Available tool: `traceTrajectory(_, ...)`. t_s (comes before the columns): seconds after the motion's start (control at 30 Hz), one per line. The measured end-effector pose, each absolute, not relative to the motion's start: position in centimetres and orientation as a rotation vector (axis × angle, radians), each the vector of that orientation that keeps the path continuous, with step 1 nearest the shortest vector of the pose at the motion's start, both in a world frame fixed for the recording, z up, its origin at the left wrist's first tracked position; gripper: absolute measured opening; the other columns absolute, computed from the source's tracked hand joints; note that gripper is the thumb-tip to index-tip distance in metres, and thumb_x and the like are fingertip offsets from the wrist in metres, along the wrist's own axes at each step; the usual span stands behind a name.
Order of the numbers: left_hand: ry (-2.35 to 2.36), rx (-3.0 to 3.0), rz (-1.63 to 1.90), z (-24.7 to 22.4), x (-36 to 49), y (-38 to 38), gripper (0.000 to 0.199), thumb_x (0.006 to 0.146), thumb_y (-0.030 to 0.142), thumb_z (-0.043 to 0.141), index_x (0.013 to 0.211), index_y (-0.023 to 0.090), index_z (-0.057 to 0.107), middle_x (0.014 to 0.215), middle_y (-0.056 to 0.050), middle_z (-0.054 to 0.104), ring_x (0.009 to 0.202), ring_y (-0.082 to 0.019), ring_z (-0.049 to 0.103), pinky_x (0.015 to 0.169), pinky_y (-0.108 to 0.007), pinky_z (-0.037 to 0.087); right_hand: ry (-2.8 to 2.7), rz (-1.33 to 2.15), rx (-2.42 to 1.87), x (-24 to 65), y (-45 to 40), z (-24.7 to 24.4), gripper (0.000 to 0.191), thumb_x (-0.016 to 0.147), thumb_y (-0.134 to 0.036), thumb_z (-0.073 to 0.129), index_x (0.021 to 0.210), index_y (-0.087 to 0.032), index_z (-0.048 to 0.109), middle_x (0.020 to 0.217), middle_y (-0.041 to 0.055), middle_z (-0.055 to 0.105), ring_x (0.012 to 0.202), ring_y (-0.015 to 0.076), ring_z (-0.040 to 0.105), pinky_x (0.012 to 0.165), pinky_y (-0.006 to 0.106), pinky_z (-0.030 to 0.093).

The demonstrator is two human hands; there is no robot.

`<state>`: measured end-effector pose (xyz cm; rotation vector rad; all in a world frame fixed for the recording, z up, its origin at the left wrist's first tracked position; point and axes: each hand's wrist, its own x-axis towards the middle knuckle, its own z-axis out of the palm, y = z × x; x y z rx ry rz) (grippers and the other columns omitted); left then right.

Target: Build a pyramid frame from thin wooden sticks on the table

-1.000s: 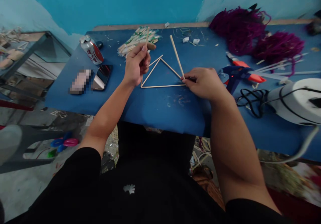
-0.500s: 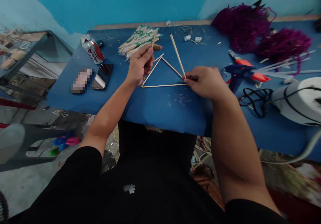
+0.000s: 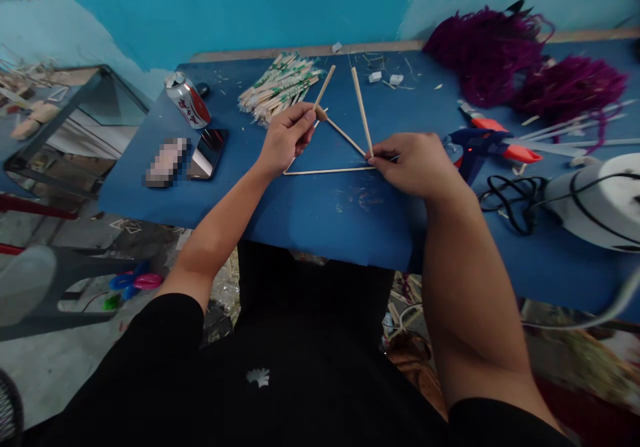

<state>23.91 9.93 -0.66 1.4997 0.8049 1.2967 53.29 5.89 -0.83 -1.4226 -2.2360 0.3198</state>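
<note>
Several thin wooden sticks, which look like chopsticks, form a triangular frame (image 3: 327,171) on the blue table. My left hand (image 3: 287,137) is closed on a tilted wooden stick (image 3: 325,87) whose upper end points up and to the right. At the frame's right corner, my right hand (image 3: 407,163) pinches the foot of another wooden stick (image 3: 362,110), which rises and leans slightly left. The frame's left side is partly hidden behind my left hand. Behind that hand lies a pile of wrapped chopsticks (image 3: 280,87).
At the left stand a drink can (image 3: 187,100) and a phone (image 3: 207,153). To the right lie a blue and orange glue gun (image 3: 475,150), a black cord (image 3: 515,203) and a white round container (image 3: 600,200). Purple yarn (image 3: 490,53) is heaped at the back right.
My left hand has moved slightly right, and its stick now leans more to the right. The right hand's stick has tipped a little more upright.
</note>
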Motion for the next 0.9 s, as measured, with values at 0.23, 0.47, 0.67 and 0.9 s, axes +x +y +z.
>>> traceTrajectory(0.23, 0.837, 1.524, 1.319, -0.71, 23.70, 9.87, 0.037, 0.111, 0.058, 0.082, 0.102, 0.022, 0.082, 0.066, 0.004, 0.057, 0.046, -0.005, 0.044, 0.044, -0.020, 0.032, -2.247, 0.334, -1.416, 53.48, 6.09, -1.05, 0.022, 0.101, -0.036, 0.066, 0.100, -0.029, 0.087, 0.107, 0.0099, 0.085, 0.104, 0.0378, 0.080, 0.097, 0.056, 0.059)
traceTrajectory(0.47, 0.795, 1.603, 1.257, -0.70, 23.91, 9.81, 0.026, 0.115, 0.045, 0.077, 0.108, 0.023, 0.087, 0.068, 0.005, 0.065, 0.046, -0.005, 0.049, 0.044, -0.019, 0.035, -2.259, 0.328, -1.414, 53.29, 6.03, -0.88, 0.023, 0.099, -0.036, 0.063, 0.100, -0.028, 0.085, 0.108, 0.0104, 0.085, 0.105, 0.0383, 0.081, 0.098, 0.055, 0.058)
traceTrajectory(0.67, 0.850, 1.603, 1.253, -0.47, 24.10, 9.58, 0.023, 0.115, 0.041, 0.076, 0.107, 0.023, 0.088, 0.068, 0.005, 0.067, 0.046, -0.005, 0.050, 0.044, -0.019, 0.036, -2.279, 0.307, -1.402, 53.19, 6.09, -0.86, 0.024, 0.101, -0.036, 0.062, 0.097, -0.029, 0.085, 0.104, 0.0107, 0.084, 0.105, 0.0385, 0.079, 0.096, 0.056, 0.057)
traceTrajectory(0.9, 0.823, 1.551, 1.249, 0.06, 24.29, 9.23, 0.020, 0.115, 0.033, 0.076, 0.105, 0.021, 0.088, 0.067, 0.005, 0.067, 0.045, -0.005, 0.050, 0.043, -0.019, 0.035, -2.281, 0.315, -1.449, 53.29, 6.23, -0.86, 0.025, 0.100, -0.036, 0.063, 0.100, -0.028, 0.086, 0.110, 0.0118, 0.085, 0.111, 0.0395, 0.080, 0.102, 0.058, 0.056)
